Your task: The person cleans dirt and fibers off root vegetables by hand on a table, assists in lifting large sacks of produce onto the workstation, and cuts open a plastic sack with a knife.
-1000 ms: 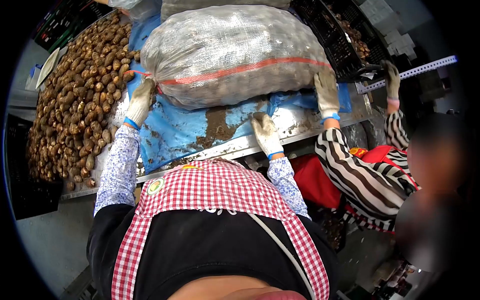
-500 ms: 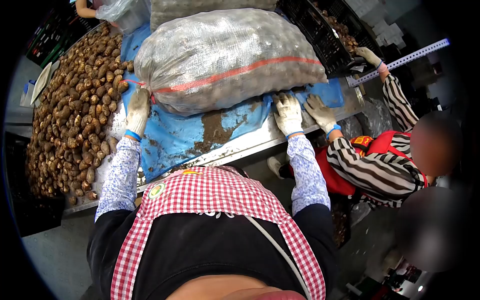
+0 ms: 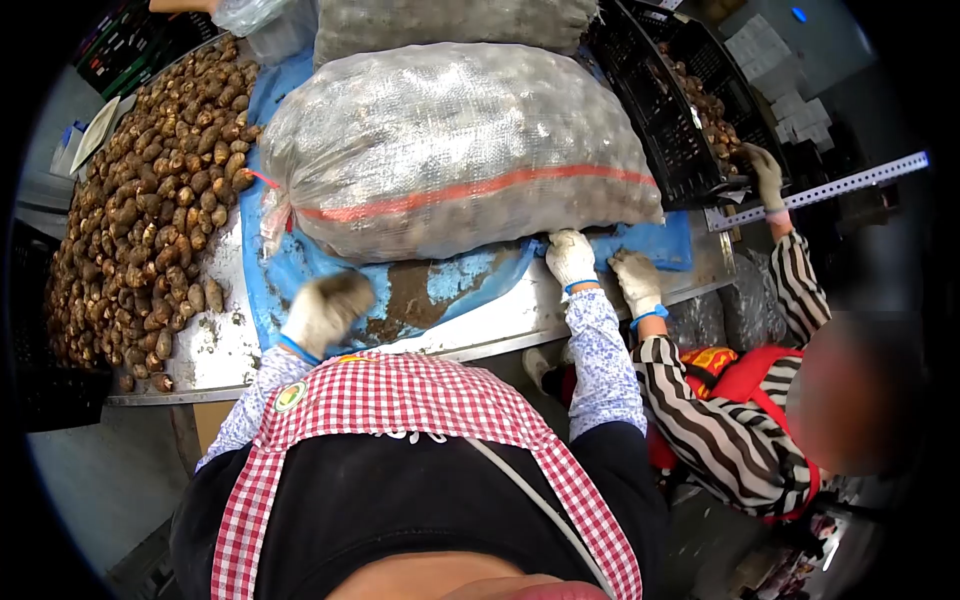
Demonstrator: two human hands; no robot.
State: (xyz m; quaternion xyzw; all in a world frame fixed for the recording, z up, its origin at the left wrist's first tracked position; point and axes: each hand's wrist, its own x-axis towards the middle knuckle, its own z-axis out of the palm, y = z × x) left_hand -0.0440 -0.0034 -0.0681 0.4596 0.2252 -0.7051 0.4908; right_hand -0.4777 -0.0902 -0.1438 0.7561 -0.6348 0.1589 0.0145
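Observation:
A large translucent woven sack (image 3: 450, 150) with a red stripe lies on its side, full of round lumps and tied at its left end with red string. My gloved right hand (image 3: 572, 258) is at its lower right edge, fingers curled in against the sack. My gloved left hand (image 3: 328, 310) is off the sack, over the blue plastic sheet (image 3: 270, 300), near the tied end; motion smears its fingers. Dark soil (image 3: 410, 300) lies on the sheet below the sack.
Taro-like tubers (image 3: 150, 220) are heaped at left on the metal table (image 3: 225, 345). Another sack (image 3: 450, 22) lies behind. A co-worker's gloved hand (image 3: 638, 282) is beside my right hand; the other (image 3: 765, 175) is at a black crate (image 3: 640, 110). A perforated metal bar (image 3: 830, 190) juts out at right.
My left hand has let go of the sack's tied end and moved down toward me. My right hand's fingers, stretched out before, are now curled. The sack appears lower in view.

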